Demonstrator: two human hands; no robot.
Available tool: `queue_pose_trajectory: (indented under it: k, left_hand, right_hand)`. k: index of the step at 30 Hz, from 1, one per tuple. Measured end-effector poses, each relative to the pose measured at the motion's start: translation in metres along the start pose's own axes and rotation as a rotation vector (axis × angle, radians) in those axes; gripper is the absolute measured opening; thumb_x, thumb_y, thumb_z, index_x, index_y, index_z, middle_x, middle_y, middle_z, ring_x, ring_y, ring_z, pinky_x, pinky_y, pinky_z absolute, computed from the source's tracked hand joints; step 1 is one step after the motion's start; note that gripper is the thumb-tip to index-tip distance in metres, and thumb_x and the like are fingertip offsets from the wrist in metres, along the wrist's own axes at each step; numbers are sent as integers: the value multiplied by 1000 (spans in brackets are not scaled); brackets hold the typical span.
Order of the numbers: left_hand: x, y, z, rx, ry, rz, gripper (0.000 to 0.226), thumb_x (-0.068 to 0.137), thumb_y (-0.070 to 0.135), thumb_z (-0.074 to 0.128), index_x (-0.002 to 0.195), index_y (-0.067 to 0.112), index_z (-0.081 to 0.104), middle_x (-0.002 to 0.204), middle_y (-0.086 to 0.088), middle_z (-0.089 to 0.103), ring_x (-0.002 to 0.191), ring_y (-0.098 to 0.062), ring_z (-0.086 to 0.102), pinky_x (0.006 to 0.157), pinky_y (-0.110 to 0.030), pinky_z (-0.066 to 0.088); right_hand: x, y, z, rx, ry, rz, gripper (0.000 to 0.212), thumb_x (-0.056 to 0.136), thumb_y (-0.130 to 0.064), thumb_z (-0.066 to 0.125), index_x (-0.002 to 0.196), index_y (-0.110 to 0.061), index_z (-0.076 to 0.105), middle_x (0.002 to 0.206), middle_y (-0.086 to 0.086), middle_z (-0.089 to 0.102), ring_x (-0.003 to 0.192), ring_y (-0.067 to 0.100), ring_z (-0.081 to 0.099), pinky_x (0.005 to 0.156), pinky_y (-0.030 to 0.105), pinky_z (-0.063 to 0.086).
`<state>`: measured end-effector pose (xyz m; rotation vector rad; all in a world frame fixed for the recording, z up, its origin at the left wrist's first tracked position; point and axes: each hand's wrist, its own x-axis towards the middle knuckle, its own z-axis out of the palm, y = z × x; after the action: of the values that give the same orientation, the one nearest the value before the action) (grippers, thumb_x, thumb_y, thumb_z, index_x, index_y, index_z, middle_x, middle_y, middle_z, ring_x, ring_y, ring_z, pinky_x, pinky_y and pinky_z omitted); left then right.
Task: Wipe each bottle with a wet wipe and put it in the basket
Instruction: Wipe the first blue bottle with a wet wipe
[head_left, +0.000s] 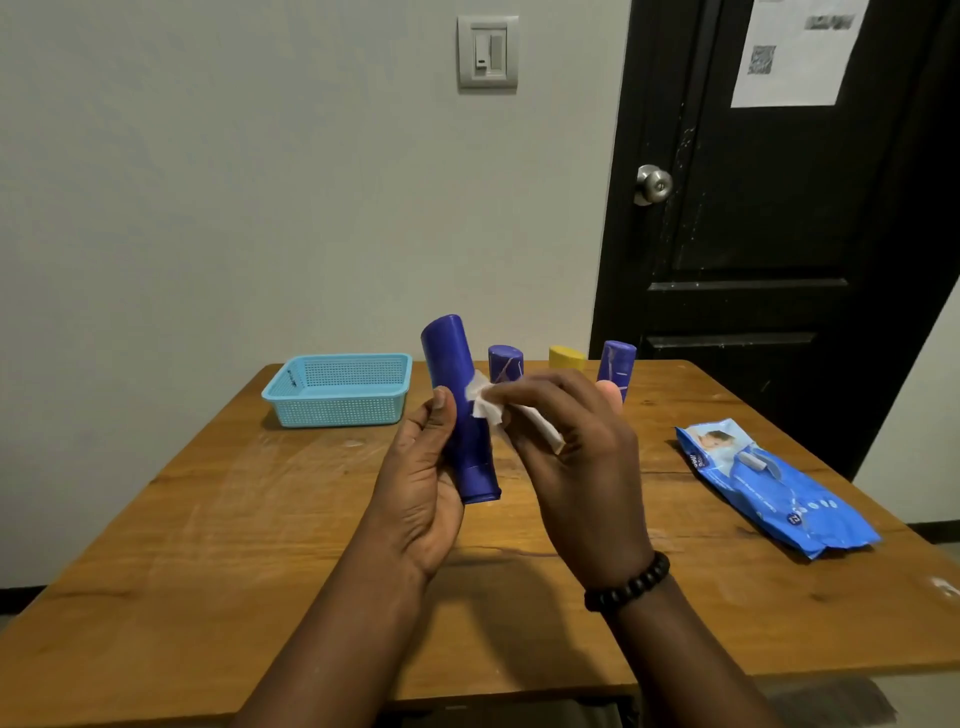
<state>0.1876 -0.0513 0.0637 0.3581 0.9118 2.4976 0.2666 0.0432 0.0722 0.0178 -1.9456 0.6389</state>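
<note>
Above the bench's middle, the left hand (415, 483) grips the blue bottle (460, 410); right-hand fingers (540, 400) pinch the wet wipe (488, 405) against it. Best rotate the bottle, wiping its whole length.

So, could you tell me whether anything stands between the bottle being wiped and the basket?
Nothing visible does. The blue bottle, held in the left hand, is just right of the basket, with only bare table between them.

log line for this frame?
left hand: holds blue bottle | right hand: wiping with wet wipe | basket: empty
</note>
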Motion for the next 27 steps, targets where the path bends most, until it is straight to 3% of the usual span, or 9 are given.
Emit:
queue_pose_trajectory:
  k: [2, 6, 9, 13, 18, 22, 24, 27]
  left_hand:
    - [1, 0, 1, -13, -11, 6, 48, 80, 26, 62, 123, 5, 59, 100, -10, 72, 87, -16, 69, 84, -32, 57]
    - [4, 1, 0, -20, 66, -6, 12, 95, 24, 56, 101, 15, 63, 78, -5, 66, 71, -15, 63, 67, -33, 56]
    - [5, 1, -1, -40, 150, 4, 13, 100, 23, 52, 101, 14, 61, 82, -4, 61, 73, -13, 59, 70, -31, 52]
    - [6, -2, -2, -28, 186, -9, 13, 97, 22, 57, 106, 12, 61, 88, -3, 65, 72, -10, 64, 61, -25, 57]
    - [4, 0, -3, 7, 114, -72, 37, 94, 29, 61, 126, 10, 58, 87, -9, 63, 72, -21, 67, 56, -37, 60]
    - [-1, 6, 2, -57, 123, -54, 22, 99, 28, 55, 109, 10, 60, 85, -8, 61, 69, -18, 66, 60, -35, 58]
    - [-3, 8, 5, -108, 148, -38, 18, 99, 28, 53, 101, 11, 60, 86, -7, 61, 77, -18, 61, 66, -33, 56]
    - [-5, 9, 10, -120, 117, -6, 14, 100, 25, 51, 96, 15, 61, 81, -4, 63, 72, -15, 61, 57, -27, 59]
  right_hand:
    - [-2, -1, 4, -55, -47, -40, 23, 83, -17, 62, 104, -13, 71, 106, -1, 65, 100, 5, 56, 87, 7, 42]
    - [-29, 8, 4, -46, -179, -99, 23, 87, -18, 59, 106, -16, 70, 110, -4, 63, 102, 8, 56, 81, 22, 51]
    - [-36, 16, -1, 6, -183, -1, 23, 84, -13, 64, 105, -18, 71, 107, -7, 63, 101, 7, 58, 80, 25, 53]
    - [-31, 13, -4, 31, -21, 142, 25, 84, -5, 68, 106, -18, 70, 104, -7, 63, 100, 2, 59, 83, 10, 47]
    - [-30, 3, 1, -36, -213, -58, 22, 84, -15, 62, 104, -18, 71, 106, -5, 62, 99, 5, 55, 80, 18, 49]
    - [-30, 13, 0, 89, -190, 61, 26, 84, -3, 67, 104, -19, 70, 105, -9, 64, 100, 1, 58, 82, 15, 50]
    - [-32, 15, 1, 111, -196, 144, 28, 84, -1, 68, 103, -21, 71, 102, -14, 65, 99, -1, 59, 81, 11, 48]
    - [-35, 10, 1, 192, -135, 202, 26, 87, -3, 66, 105, -21, 70, 103, -14, 66, 102, 5, 61, 82, 17, 50]
